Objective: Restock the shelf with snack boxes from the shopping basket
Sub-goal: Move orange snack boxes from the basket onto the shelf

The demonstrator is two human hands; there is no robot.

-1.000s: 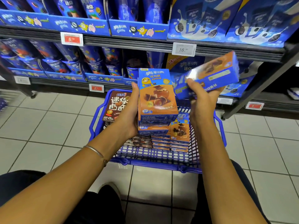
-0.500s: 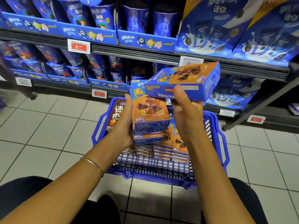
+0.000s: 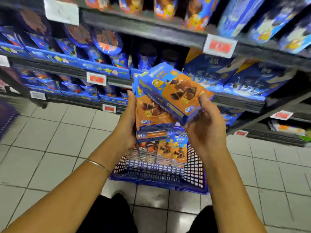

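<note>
My left hand (image 3: 128,121) grips a small stack of blue-and-orange snack boxes (image 3: 151,115) above the blue shopping basket (image 3: 193,172). My right hand (image 3: 205,125) holds one more such box (image 3: 176,91) by its right end, tilted and lying partly across the top of the stack. Several more boxes (image 3: 173,150) stand packed in the basket on the tiled floor. The shelf (image 3: 148,31) with blue snack packs rises right behind. The view is blurred by motion.
Dark shelf boards carry blue cookie packs (image 3: 244,78) and red price tags (image 3: 219,46), (image 3: 96,79). Orange packs (image 3: 161,7) fill the top row. Grey floor tiles (image 3: 50,140) spread to the left. My dark-clad knees (image 3: 109,214) are at the bottom edge.
My right hand has brought its box down and leftward onto the stack held by my left hand. The view has tilted upward, showing more of the higher shelves.
</note>
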